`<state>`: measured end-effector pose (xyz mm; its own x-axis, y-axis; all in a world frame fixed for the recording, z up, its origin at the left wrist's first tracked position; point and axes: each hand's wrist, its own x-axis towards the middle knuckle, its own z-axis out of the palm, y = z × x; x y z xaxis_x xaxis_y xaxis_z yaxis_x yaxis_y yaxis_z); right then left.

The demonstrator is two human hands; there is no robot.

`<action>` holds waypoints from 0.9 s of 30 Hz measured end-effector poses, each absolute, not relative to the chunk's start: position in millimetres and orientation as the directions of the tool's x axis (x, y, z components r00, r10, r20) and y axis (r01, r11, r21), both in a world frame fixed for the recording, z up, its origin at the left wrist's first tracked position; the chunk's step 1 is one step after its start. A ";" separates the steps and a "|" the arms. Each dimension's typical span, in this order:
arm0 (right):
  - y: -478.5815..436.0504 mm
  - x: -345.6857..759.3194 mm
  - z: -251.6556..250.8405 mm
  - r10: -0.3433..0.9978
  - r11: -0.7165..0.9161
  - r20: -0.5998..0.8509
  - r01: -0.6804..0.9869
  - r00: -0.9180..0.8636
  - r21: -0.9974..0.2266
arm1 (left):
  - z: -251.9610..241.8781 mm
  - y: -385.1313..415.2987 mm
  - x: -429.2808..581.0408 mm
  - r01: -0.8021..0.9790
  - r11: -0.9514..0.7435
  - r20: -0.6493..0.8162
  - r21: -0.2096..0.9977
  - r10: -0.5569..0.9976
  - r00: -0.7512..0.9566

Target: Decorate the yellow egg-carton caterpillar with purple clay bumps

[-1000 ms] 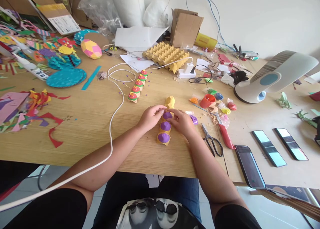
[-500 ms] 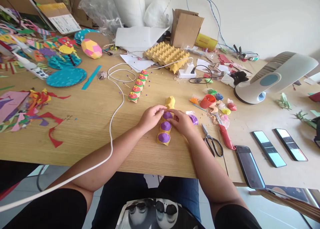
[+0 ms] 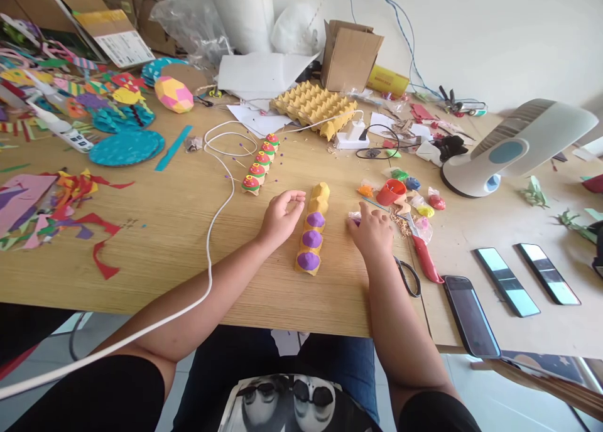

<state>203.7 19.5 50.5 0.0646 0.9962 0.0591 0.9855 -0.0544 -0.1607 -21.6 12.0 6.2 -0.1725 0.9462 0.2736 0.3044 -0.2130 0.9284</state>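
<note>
A yellow egg-carton strip (image 3: 320, 196) lies lengthwise before me, with purple clay caps (image 3: 311, 238) on its three nearer cups. Its far cups are bare yellow. Just left of the strip, my left hand (image 3: 283, 215) hovers with fingers loosely stretched, holding nothing. To the right, my right hand (image 3: 373, 232) is spread over a small bag of purple clay (image 3: 355, 218), mostly hidden under the fingers; whether it touches the bag is unclear. Black-handled scissors (image 3: 409, 277) lie partly covered by that hand and wrist.
A finished-looking red and green carton strip (image 3: 260, 162) stands behind my left hand. A red cup (image 3: 391, 192), clay bags, a red-handled knife (image 3: 426, 256) and several phones (image 3: 472, 316) lie rightward. Farther back are a fan (image 3: 518, 146) and an egg tray (image 3: 313, 105). A white cable (image 3: 208, 250) crosses leftward.
Both hands have let go of the carton strip. My right hand has moved right onto the purple clay bag, covering part of the scissors; my left has drawn slightly left.
</note>
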 end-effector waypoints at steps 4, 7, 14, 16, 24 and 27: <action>22.4 199.9 45.1 0.982 0.030 0.188 0.964 0.021 -0.265 | 6.3 10.8 -22.5 0.356 -0.223 0.309 0.907 0.929 -0.205; 25.3 197.7 39.8 0.945 0.167 0.326 0.898 -0.028 -0.408 | 8.8 9.5 -22.1 0.404 -0.268 0.374 0.875 0.903 -0.211; 29.4 196.3 31.2 0.880 0.356 0.464 0.785 -0.100 -0.506 | 15.1 8.7 -21.4 0.526 -0.403 0.550 0.749 0.820 -0.156; 28.8 195.4 31.7 0.871 0.377 0.480 0.766 -0.102 -0.520 | 15.3 8.5 -21.3 0.549 -0.379 0.543 0.745 0.823 -0.169; 24.4 189.0 32.8 0.845 0.482 0.502 0.670 -0.186 -0.564 | 20.8 3.2 -18.1 0.587 -0.415 0.576 0.695 0.810 -0.109; 22.5 187.7 31.7 0.836 0.521 0.491 0.637 -0.246 -0.568 | 21.8 1.2 -17.7 0.609 -0.464 0.611 0.644 0.791 -0.043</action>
<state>187.7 22.5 31.7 -0.2459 0.8358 0.4910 0.6366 0.5212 -0.5684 -17.7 1.2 21.8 -0.0429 0.7906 0.6108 0.6085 -0.4642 0.6436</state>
